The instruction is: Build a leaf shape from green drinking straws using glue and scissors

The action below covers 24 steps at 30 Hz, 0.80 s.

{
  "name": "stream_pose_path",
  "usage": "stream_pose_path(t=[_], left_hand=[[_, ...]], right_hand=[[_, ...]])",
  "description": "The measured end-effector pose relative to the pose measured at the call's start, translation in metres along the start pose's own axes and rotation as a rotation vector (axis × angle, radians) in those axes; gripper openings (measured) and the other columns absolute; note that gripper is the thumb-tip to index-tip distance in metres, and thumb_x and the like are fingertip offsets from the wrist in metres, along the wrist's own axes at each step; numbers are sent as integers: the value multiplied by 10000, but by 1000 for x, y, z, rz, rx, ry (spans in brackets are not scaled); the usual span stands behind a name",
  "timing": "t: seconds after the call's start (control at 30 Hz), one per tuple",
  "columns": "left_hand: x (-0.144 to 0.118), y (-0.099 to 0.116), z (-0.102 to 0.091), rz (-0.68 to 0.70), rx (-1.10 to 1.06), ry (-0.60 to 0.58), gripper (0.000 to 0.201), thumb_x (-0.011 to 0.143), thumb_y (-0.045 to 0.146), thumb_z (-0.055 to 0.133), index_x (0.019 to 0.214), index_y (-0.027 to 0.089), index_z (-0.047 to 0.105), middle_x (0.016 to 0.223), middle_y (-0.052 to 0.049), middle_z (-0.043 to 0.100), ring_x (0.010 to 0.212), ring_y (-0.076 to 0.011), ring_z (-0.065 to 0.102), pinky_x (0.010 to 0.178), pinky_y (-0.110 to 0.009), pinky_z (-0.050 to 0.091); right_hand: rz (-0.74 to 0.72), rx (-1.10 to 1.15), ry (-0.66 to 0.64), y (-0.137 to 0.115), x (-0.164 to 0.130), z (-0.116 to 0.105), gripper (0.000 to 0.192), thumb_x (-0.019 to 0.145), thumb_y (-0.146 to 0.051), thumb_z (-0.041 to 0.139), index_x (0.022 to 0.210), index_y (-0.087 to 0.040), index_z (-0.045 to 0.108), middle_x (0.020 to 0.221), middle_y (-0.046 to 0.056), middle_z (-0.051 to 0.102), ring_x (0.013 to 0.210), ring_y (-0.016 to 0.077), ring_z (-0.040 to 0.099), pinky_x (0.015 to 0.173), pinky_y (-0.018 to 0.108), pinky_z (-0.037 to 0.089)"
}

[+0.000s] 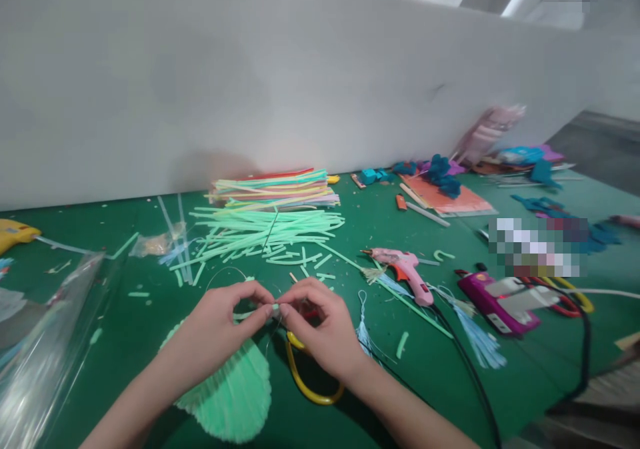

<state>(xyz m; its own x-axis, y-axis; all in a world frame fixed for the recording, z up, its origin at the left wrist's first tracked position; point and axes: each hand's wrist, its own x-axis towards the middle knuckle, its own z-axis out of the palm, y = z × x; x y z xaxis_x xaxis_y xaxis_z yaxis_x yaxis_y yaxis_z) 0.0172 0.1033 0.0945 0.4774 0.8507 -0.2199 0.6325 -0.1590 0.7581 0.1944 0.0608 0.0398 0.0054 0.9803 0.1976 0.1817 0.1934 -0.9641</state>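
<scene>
While the end of a pale green strip (275, 309) is pinched between thumb and forefinger of the left hand (215, 322), the same tip is met by the right hand (327, 329), its thumb and forefinger closed narrow there too. Close fingertip work on that tip, it would seem, is the step in hand; whether anything finer is being twisted or threaded cannot be told. Just below the left hand, and partly covered by it, a ribbed green fan (235, 395) is seen over the surface (135, 322). Under the right hand, a yellow-handled tool (320, 399) is tucked, its working end hidden. Next, a steady left pinch and a small, careful adjustment from the right look to be called for. Right of the right hand, a pink glue gun (400, 269) is laid; beyond both hands, green stems (270, 229) are heaped.
</scene>
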Motion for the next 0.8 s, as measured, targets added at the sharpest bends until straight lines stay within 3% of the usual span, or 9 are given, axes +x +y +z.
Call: stream_pose_path(t=[0.23, 0.47, 0.8], left_hand=[[3, -3, 3, 24, 45, 33, 202, 896, 420, 514, 880, 283, 661, 897, 60, 699, 825, -160, 616, 711, -251, 427], [6, -11, 5, 82, 117, 93, 189, 889, 394, 531, 896, 284, 684, 1008, 17, 709, 993, -210, 608, 850, -311, 435], [13, -17, 20, 98, 98, 113, 216, 896, 403, 512, 880, 257, 670, 986, -21, 700, 988, -230, 596, 866, -364, 448]], right_hand=[[46, -85, 37, 3, 0, 2, 64, 815, -240, 673, 867, -234, 709, 836, 11, 625, 628, 115, 494, 563, 248, 389], [52, -99, 22, 6, 1, 3, 46, 810, -244, 681, 833, -231, 718, 817, 11, 637, 603, 112, 480, 546, 251, 370], [89, -172, 59, 10, 3, 4, 55, 813, -259, 673, 796, -222, 709, 777, 13, 636, 621, 127, 511, 581, 258, 401]])
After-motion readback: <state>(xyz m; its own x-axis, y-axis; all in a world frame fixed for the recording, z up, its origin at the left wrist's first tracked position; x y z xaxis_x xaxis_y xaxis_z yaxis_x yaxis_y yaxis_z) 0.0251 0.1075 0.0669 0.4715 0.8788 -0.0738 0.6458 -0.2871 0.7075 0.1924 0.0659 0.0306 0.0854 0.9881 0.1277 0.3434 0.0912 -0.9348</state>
